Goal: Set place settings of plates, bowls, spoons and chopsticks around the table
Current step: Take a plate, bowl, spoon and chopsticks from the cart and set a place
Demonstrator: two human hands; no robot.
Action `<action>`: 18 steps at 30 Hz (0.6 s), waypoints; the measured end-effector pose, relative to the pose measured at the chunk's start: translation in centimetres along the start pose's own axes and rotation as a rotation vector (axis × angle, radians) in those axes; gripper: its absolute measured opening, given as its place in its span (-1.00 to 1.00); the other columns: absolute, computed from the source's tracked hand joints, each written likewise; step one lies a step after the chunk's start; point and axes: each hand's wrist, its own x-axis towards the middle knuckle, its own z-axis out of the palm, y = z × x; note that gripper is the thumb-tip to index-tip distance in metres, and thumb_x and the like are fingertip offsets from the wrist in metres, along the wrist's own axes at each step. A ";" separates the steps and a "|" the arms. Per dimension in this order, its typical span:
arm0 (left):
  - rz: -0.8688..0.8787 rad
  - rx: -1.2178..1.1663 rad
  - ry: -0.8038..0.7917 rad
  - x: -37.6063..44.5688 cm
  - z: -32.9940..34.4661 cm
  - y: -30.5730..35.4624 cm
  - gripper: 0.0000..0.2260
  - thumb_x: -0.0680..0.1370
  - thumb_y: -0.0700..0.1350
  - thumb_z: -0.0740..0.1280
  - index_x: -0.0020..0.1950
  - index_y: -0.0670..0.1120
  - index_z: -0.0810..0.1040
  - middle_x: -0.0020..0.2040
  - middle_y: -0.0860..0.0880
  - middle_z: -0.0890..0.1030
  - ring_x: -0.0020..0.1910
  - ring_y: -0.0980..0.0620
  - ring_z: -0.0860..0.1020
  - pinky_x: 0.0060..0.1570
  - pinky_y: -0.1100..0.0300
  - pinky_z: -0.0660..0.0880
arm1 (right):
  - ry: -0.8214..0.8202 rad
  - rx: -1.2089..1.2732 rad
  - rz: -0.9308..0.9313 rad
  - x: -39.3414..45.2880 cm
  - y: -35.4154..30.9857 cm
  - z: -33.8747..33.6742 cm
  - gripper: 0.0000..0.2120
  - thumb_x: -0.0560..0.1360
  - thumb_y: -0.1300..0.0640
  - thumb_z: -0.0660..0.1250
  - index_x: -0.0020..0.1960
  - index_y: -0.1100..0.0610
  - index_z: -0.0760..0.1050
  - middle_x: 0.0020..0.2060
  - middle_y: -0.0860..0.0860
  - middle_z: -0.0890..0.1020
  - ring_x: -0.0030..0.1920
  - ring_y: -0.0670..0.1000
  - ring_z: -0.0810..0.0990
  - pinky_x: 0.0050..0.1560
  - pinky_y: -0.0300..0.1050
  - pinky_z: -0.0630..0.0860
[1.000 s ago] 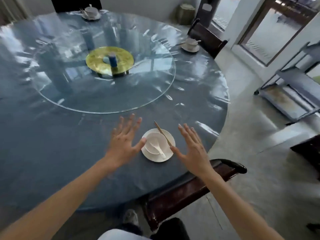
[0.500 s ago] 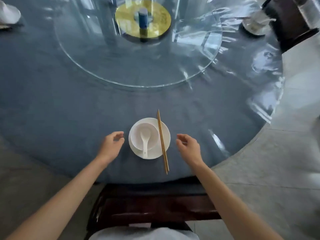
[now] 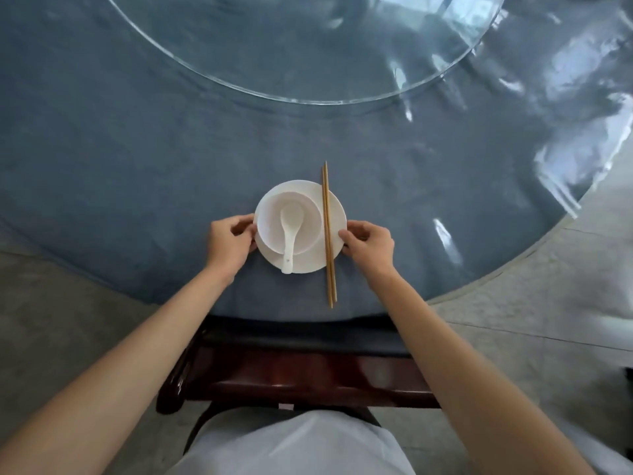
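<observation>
A white plate (image 3: 310, 260) lies near the front edge of the round blue table (image 3: 137, 166). On it stands a white bowl (image 3: 308, 214) with a white spoon (image 3: 289, 234) inside, the handle pointing toward me over the rim. A pair of wooden chopsticks (image 3: 328, 234) lies across the plate's right side, running away from me. My left hand (image 3: 229, 243) grips the plate's left edge with curled fingers. My right hand (image 3: 368, 246) grips the plate's right edge the same way.
A glass turntable (image 3: 308, 56) covers the middle of the table beyond the setting. A dark wooden chair (image 3: 301, 375) stands between me and the table edge. Grey floor (image 3: 548, 303) shows to the right and left.
Both hands have closed in from beside the setting and taken hold of the plate's edges. The camera has tilted down and moved closer over the setting.
</observation>
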 end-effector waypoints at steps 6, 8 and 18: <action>0.030 0.026 0.042 -0.3 0.4 -0.8 -0.82 0.60 -0.21 0.42 0.14 -0.02 0.74 0.02 0.09 0.76 0.04 0.09 0.73 0.09 0.05 0.67 | 0.024 -0.021 0.004 0.4 0.3 0.2 -0.84 0.54 0.16 0.47 0.11 0.13 0.70 -0.10 -0.01 0.74 -0.05 -0.01 0.73 0.00 0.05 0.72; 0.036 0.073 0.053 -0.3 0.4 -0.7 -0.79 0.60 -0.19 0.42 0.21 -0.07 0.72 0.09 0.00 0.76 0.07 0.03 0.72 0.14 -0.03 0.66 | 0.027 -0.022 0.001 0.6 0.4 0.2 -0.85 0.53 0.17 0.48 0.10 0.13 0.70 -0.12 -0.02 0.73 -0.07 -0.01 0.74 -0.04 0.05 0.73; 0.029 0.094 0.045 -1.1 1.9 -0.6 -0.80 0.58 -0.25 0.44 0.18 -0.11 0.73 -0.04 0.09 0.76 -0.04 0.07 0.75 0.03 0.02 0.70 | 0.065 0.007 0.002 0.8 1.4 -1.2 -0.86 0.50 0.22 0.48 -0.09 -0.02 0.68 -0.24 -0.09 0.73 -0.20 -0.10 0.73 -0.15 0.00 0.74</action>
